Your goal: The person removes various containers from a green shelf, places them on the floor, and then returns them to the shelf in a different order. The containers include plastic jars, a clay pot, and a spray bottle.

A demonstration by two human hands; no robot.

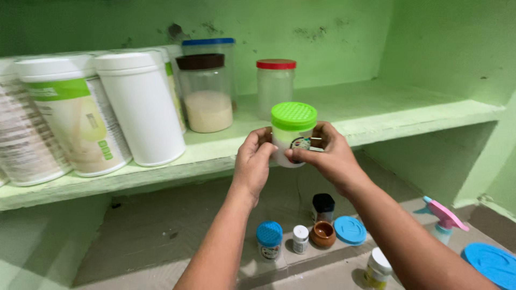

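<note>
Along the green shelf (376, 115), from the left, three big white canisters (141, 107) are being seen in a row, though the count at the blurred edge cannot be settled. Next, three clear jars are being counted: a brown-lidded jar (206, 92) half filled with pale grains, a blue-lidded jar (212, 45) just behind it, and a red-lidded jar (275, 86). In front of the shelf edge, one small white container with a green lid (293, 131) is being held up between both hands. The left hand (252, 161) is being curled around its left side, fingers closed on it; the right hand (330, 156) is being wrapped around its right side, thumb pressed across the label. Below, two blue lids (350, 230) and one pink-topped spray bottle (444, 219) are being shown.
</note>
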